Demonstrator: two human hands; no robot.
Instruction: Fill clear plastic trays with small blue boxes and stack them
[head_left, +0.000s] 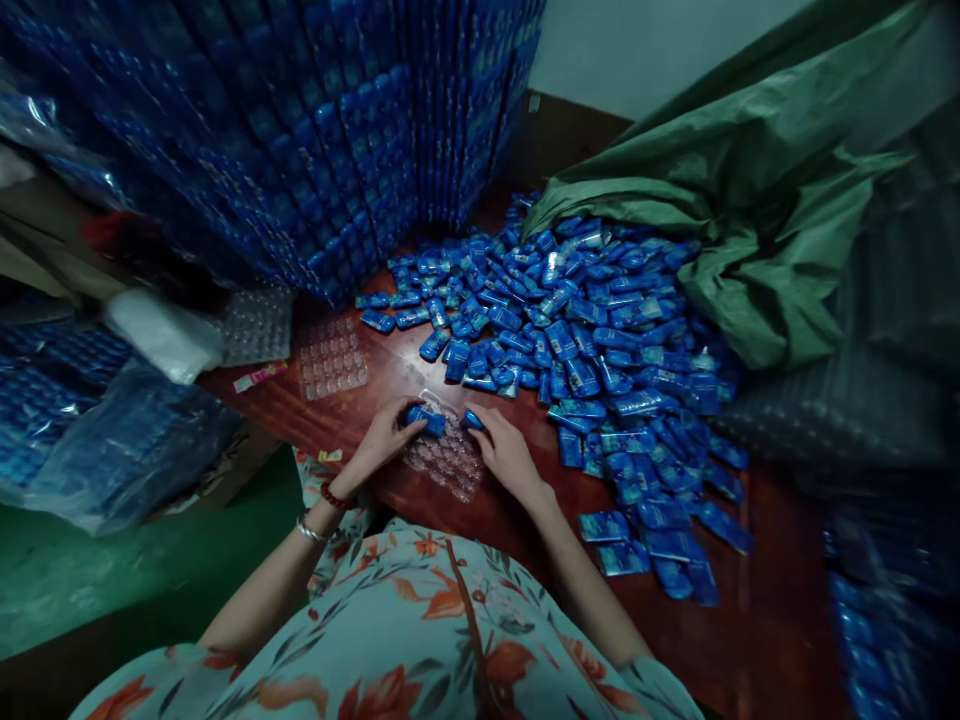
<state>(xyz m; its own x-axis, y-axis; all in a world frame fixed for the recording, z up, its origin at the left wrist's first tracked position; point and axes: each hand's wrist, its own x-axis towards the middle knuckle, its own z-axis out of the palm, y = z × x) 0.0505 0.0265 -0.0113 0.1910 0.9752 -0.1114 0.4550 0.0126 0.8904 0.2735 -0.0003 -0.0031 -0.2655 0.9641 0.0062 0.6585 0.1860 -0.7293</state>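
Progress, as judged from the present layout: a tall wall of stacked blue-filled trays (315,150) stands at the back left, so a large share of the packing looks finished. What remains is considerable: a broad loose heap of small blue glossy sachets (592,330) spills across the dark red-brown polished wooden table (750,620) from under a crumpled green plastic sheet (750,200), which is matt, creased and folded over on itself.

Two more clear blister trays (330,355), empty, lie at the table's left side, with a white crinkled plastic bag (161,335) just beside them and translucent bags of blue packs (112,440) further left, film wrinkled and shiny.

The tray in hand, a clear moulded plastic tray with rows of round pockets (446,460), sits at the near table edge between both hands. Nearly all its pockets show empty, so this tray appears barely begun.

The left hand (382,435) has its fingers closed round one blue rectangular sachet (426,418), held at the tray's upper left corner. The right hand (506,450) pinches a second blue sachet (472,420) at its fingertips, over the tray's upper right corner
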